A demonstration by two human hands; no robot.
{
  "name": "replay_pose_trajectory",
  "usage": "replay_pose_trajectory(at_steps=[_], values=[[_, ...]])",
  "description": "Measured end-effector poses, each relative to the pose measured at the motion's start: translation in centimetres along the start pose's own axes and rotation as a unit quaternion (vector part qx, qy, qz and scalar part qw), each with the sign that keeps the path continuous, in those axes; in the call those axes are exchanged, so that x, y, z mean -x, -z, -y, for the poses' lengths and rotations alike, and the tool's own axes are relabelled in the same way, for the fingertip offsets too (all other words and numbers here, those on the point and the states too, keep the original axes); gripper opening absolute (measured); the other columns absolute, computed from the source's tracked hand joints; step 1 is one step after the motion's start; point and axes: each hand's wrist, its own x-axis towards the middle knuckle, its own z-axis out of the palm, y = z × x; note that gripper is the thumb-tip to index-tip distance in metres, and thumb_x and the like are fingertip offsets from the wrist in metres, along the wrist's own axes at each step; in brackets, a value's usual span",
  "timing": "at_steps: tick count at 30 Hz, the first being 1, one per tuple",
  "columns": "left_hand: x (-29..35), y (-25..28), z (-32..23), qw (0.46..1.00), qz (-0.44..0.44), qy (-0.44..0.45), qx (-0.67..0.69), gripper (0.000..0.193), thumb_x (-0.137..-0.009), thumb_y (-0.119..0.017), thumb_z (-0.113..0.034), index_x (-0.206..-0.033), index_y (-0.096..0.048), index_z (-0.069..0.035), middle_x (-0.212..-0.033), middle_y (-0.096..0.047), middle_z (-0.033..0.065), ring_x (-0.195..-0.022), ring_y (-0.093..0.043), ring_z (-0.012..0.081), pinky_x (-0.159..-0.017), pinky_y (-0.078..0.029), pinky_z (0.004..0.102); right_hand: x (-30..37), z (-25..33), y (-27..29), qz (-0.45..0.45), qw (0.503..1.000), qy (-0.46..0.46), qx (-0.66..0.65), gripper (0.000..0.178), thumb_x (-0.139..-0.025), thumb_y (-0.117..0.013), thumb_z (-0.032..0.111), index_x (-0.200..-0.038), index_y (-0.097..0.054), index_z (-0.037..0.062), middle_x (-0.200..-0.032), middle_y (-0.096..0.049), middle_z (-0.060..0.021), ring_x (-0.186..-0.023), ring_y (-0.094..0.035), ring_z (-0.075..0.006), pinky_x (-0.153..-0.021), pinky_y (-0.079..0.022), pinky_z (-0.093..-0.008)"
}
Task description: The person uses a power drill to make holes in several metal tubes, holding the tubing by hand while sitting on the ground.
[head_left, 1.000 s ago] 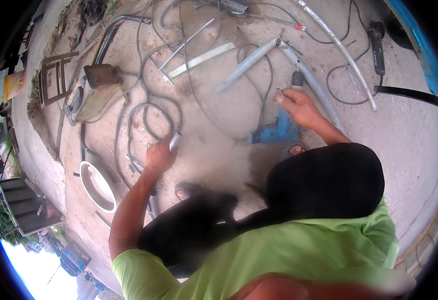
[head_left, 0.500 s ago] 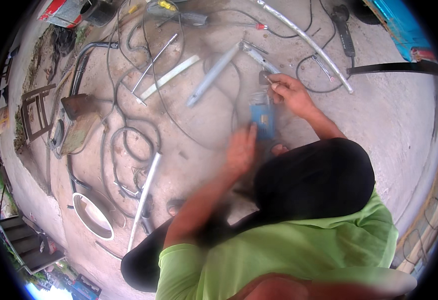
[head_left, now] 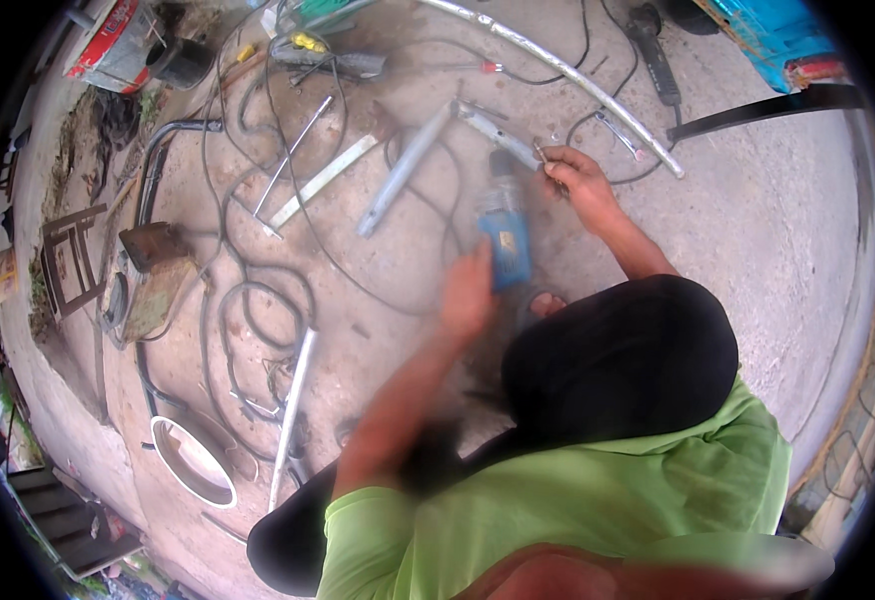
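A blue electric drill (head_left: 509,250) with a dark chuck (head_left: 502,164) points away from me, just above or on the concrete floor. My left hand (head_left: 469,290) is closed at the left side of its body; the grip itself is hidden and somewhat blurred. To the right of the chuck, my right hand (head_left: 586,186) is closed in a pinch around a small thin metal piece (head_left: 540,152), too small to tell its kind. Beyond the chuck lie a grey metal tube (head_left: 408,172) and a shorter drilled bar (head_left: 498,137), meeting at an angle.
A long silvery pipe (head_left: 563,72) curves across the far floor. An angle grinder (head_left: 655,58) lies far right near a dark strip (head_left: 768,111). Cables (head_left: 251,268), a pale bar (head_left: 326,180), a white ring (head_left: 161,440) and another pipe (head_left: 294,415) are on the left. A bucket (head_left: 108,50) stands far left.
The view has shifted slightly. My left hand and the drill have turned a little, with the chuck now showing more plainly. My right hand still pinches the thin piece beside the chuck.
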Motion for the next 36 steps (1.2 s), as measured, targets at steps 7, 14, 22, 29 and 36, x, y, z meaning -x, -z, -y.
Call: replay_pose_trajectory(at_steps=[7,14,22,29,36], values=[[0.9,5.3,-1.5,0.981,-0.072,0.002,0.178,0.095,-0.078,-0.077,-0.014,-0.159,-0.027,-0.01,-0.133,-0.055,0.027,-0.119,-0.057,0.0443,-0.101,-0.048,0.0508,0.0,-0.8,-1.7,0.021,0.986,-0.164,0.035,0.035,-0.093,-0.07,0.035,-0.101,-0.066,0.002,-0.087,-0.065,-0.0017,-0.072,-0.058,-0.0116,-0.066,-0.044,-0.0301],[5.1,4.3,-0.7,0.989,-0.087,-0.063,0.097,0.096,-0.069,-0.082,-0.007,-0.154,-0.037,-0.005,-0.124,-0.06,0.0214,-0.108,-0.059,0.0408,-0.094,-0.049,0.0481,-2.0,-6.4,-4.6,0.01,0.984,-0.143,-0.108,0.033,-0.094,-0.07,0.039,-0.103,-0.067,0.0068,-0.093,-0.066,-0.0032,-0.084,-0.063,-0.0185,-0.076,-0.05,-0.0335],[6.4,2.5,-0.6,0.994,-0.07,-0.089,0.004,0.086,-0.07,-0.082,-0.01,-0.148,-0.046,-0.011,-0.126,-0.057,0.02,-0.107,-0.058,0.0403,-0.091,-0.049,0.0488,-1.8,-7.0,-5.9,0.104,0.93,-0.219,-0.278,0.033,-0.098,-0.066,0.034,-0.112,-0.062,0.0036,-0.103,-0.067,-0.0079,-0.089,-0.066,-0.0187,-0.081,-0.055,-0.038],[5.3,2.9,-0.6,0.99,-0.063,-0.057,0.116,0.054,-0.084,-0.079,-0.018,-0.133,-0.059,-0.01,-0.132,-0.054,0.0213,-0.117,-0.057,0.04,-0.097,-0.049,0.0459,0.4,-3.7,-5.2,0.216,0.966,-0.018,-0.138,0.047,-0.091,-0.072,0.029,-0.125,-0.058,-0.0003,-0.113,-0.066,-0.0081,-0.103,-0.062,-0.0163,-0.095,-0.05,-0.0335],[0.6,13.6,0.0,0.93,-0.18,-0.048,0.316,0.054,-0.092,-0.076,-0.028,-0.136,-0.058,-0.002,-0.132,-0.055,0.014,-0.12,-0.056,0.0266,-0.101,-0.048,0.0395,1.6,1.0,-7.7,0.301,0.95,-0.025,-0.077,0.054,-0.073,-0.077,0.013,-0.124,-0.061,0.0021,-0.119,-0.065,-0.0095,-0.113,-0.061,-0.021,-0.1,-0.047,-0.0365]])
